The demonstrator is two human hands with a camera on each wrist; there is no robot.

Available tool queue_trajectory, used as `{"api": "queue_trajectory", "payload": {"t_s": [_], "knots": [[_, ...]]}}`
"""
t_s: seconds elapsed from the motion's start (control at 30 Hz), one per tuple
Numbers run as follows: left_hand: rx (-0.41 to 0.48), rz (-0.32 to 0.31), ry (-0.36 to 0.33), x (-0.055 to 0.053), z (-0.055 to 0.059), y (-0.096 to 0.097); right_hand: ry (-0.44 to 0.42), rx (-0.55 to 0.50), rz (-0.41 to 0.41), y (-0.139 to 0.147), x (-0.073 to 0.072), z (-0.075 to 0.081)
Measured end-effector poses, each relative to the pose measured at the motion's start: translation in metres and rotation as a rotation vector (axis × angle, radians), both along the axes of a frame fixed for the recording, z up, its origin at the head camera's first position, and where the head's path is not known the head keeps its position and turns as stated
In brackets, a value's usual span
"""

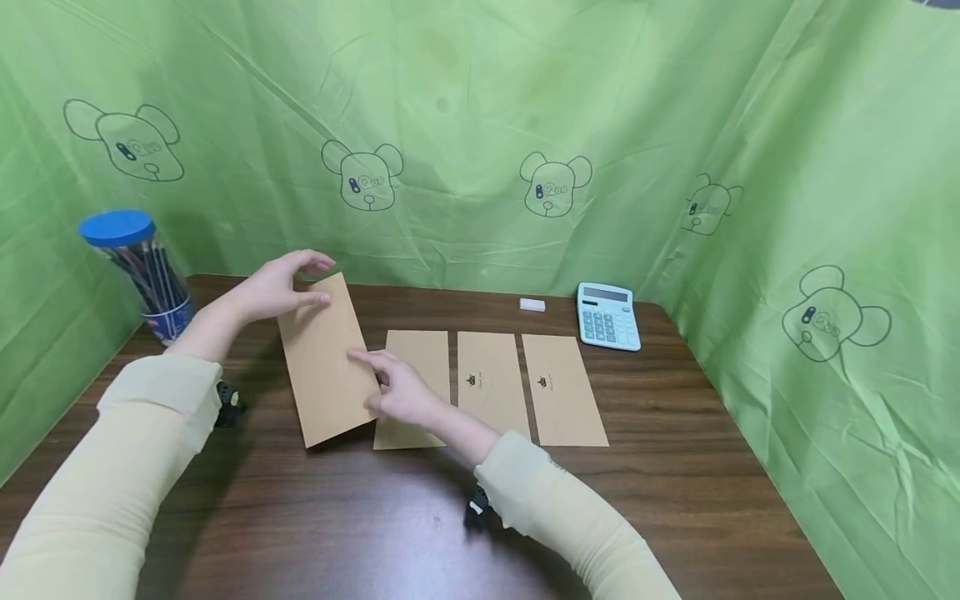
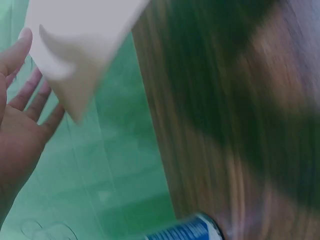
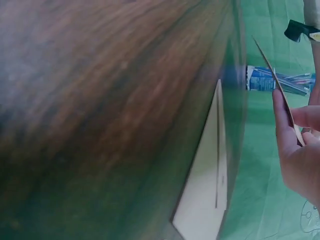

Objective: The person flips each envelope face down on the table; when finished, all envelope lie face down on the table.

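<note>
A plain, flat brown kraft-paper piece [image 1: 322,367], envelope-like in shape, stands tilted over the left part of the table. My right hand [image 1: 401,392] pinches its right edge between thumb and fingers; in the right wrist view the sheet [image 3: 280,92] shows edge-on in that grip. At the upper end is my left hand [image 1: 281,287], thumb over the face and fingers extended past the top edge. The left wrist view shows those fingers spread beside the paper's corner [image 2: 77,95]. Similar brown pieces lie in a row to the right, two with a small printed crown [image 1: 543,382].
A clear tub of pencils with a blue lid [image 1: 118,227] stands at the back left, beside my left forearm. At the back right lie a light blue calculator [image 1: 609,317] and a small white eraser [image 1: 532,305]. Green cloth [image 1: 465,100] hangs behind the table [image 1: 360,517].
</note>
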State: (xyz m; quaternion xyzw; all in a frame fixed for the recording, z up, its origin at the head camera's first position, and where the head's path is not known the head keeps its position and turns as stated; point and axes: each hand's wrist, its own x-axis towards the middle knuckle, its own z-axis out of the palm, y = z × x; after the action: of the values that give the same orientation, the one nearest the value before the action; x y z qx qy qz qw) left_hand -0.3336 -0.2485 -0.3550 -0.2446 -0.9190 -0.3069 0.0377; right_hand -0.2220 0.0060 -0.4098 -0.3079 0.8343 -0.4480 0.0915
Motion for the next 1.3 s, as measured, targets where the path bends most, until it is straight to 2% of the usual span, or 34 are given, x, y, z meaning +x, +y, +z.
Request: {"api": "queue_trajectory", "payload": {"t_s": [0.17,0.27,0.4,0.53,0.67,0.8,0.97,1.07,1.3], "knots": [[-0.030,0.075,-0.150,0.006,-0.005,-0.020,-0.073,-0.088,0.009,0.003,-0.003,-0.010],[-0.044,0.099,-0.197,0.010,-0.009,-0.027,-0.139,-0.139,0.030,0.005,-0.007,-0.014],[-0.026,0.089,-0.192,0.012,-0.013,-0.030,-0.230,-0.162,0.109,0.008,-0.014,-0.020],[0.004,0.061,-0.163,0.011,-0.018,-0.030,-0.282,-0.099,0.183,0.010,-0.023,-0.023],[0.015,0.026,-0.124,0.010,-0.024,-0.028,-0.286,-0.008,0.199,0.012,-0.030,-0.023],[0.008,-0.007,-0.107,0.008,-0.031,-0.027,-0.181,0.121,0.208,0.012,-0.033,-0.022],[-0.056,-0.020,-0.169,0.007,-0.042,-0.023,-0.105,0.215,0.221,0.008,-0.034,-0.023],[-0.099,-0.035,-0.178,0.007,-0.048,-0.019,-0.066,0.252,0.221,0.006,-0.033,-0.024],[-0.138,-0.057,-0.159,0.008,-0.061,-0.012,0.168,0.388,0.234,0.001,-0.033,-0.031]]}}
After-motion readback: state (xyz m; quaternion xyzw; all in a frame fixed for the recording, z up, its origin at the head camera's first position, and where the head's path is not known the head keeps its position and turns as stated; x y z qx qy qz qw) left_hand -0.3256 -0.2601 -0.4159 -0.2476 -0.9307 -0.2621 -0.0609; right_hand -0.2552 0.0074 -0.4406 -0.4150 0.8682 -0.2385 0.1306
